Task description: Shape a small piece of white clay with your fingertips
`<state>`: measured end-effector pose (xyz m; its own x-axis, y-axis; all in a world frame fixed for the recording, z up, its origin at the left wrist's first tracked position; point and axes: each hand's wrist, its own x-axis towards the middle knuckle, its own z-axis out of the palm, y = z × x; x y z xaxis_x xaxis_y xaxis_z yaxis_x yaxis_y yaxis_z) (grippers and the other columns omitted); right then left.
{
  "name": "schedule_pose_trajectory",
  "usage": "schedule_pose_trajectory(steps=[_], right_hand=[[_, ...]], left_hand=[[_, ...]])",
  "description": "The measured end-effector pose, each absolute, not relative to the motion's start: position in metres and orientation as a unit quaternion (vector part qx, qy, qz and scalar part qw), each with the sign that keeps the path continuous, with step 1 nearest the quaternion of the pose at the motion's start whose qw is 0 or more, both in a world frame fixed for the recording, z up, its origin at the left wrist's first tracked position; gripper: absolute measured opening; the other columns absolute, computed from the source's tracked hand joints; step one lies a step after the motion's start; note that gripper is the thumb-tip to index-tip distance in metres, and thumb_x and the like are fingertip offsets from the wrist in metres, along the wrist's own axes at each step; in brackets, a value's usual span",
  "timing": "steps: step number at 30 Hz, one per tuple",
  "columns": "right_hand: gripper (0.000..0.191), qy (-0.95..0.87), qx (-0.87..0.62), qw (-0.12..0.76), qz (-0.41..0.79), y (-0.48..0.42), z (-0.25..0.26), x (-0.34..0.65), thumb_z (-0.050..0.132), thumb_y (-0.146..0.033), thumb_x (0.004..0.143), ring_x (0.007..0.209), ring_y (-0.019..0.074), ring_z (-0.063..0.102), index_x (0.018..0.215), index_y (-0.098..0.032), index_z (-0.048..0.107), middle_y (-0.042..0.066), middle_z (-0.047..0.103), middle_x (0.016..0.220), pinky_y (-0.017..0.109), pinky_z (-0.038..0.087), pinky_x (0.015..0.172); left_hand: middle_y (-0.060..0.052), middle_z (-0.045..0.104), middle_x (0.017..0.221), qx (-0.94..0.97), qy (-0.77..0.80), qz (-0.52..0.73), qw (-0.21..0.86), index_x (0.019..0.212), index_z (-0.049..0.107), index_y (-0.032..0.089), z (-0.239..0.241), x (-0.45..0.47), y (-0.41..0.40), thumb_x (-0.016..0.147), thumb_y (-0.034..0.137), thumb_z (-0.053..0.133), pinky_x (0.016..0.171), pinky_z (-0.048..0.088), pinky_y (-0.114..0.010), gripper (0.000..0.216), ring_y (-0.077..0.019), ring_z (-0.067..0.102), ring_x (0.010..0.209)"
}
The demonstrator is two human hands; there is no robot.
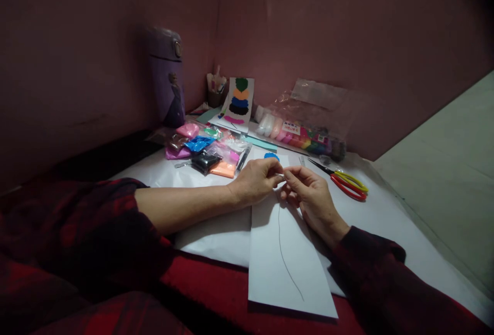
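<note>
Over a white paper strip (270,268) with a long curved pencil-like line, my left hand (255,180) and my right hand (311,191) meet fingertip to fingertip. Both are closed in a pinch. A tiny pale bit seems to show between the fingertips, too small to make out. Just beyond the hands, a bright blue patch with a scalloped edge (271,156) lies on the upper part of the strip. My left forearm crosses the white table covering, and the fingers partly hide the line's upper end.
Bagged coloured clay packets (198,143) lie left of the hands. Scissors (349,184) with red and yellow handles rest at right. Behind stand a purple bottle (168,83), a card with coloured shapes (242,101), a cup of tools (215,97) and a clear bag of colourful clay (301,131).
</note>
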<state>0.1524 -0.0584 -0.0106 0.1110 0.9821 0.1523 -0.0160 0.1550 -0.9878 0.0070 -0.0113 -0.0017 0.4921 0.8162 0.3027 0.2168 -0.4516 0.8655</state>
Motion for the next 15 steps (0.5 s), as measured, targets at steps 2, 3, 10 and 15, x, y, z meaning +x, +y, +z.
schedule_pose_trajectory(steps=[2,3,10,15], right_hand=[[0.030,-0.504,-0.483,0.567,0.437,-0.0588,-0.0098,0.1524,0.076,-0.041,0.075,0.041,0.0080,0.054,0.086,-0.016,0.065,-0.001,0.063,0.055,0.015,0.033,0.035],[0.030,-0.505,-0.484,0.566,0.436,-0.0590,-0.0094,0.1523,0.075,-0.042,0.076,0.041,0.0079,0.054,0.086,-0.015,0.065,-0.001,0.063,0.056,0.015,0.033,0.034],[0.030,-0.501,-0.483,0.570,0.437,-0.0600,-0.0087,0.1508,0.077,-0.041,0.074,0.041,0.0082,0.054,0.084,-0.015,0.065,-0.001,0.063,0.055,0.015,0.034,0.034],[0.030,-0.502,-0.484,0.568,0.436,-0.0602,-0.0088,0.1509,0.076,-0.041,0.074,0.040,0.0087,0.054,0.084,-0.016,0.065,-0.001,0.062,0.053,0.016,0.035,0.035]], left_hand=[[0.001,0.063,0.065,0.766,0.335,0.374,0.401,0.081,0.061,0.014,-0.0021,0.0070,-0.0108,0.079,0.019,0.058,0.059,0.041,-0.022,0.006,-0.0091,0.055,0.058],[0.001,0.062,0.065,0.767,0.334,0.375,0.400,0.081,0.061,0.014,-0.0023,0.0071,-0.0105,0.079,0.019,0.058,0.059,0.041,-0.022,0.006,-0.0089,0.055,0.058],[0.003,0.059,0.062,0.772,0.335,0.373,0.392,0.080,0.060,0.015,-0.0017,0.0072,-0.0104,0.078,0.019,0.059,0.057,0.039,-0.022,0.005,-0.0084,0.052,0.057],[0.004,0.057,0.061,0.772,0.336,0.370,0.393,0.080,0.060,0.015,-0.0013,0.0068,-0.0115,0.077,0.018,0.059,0.056,0.038,-0.021,0.004,-0.0080,0.052,0.055]])
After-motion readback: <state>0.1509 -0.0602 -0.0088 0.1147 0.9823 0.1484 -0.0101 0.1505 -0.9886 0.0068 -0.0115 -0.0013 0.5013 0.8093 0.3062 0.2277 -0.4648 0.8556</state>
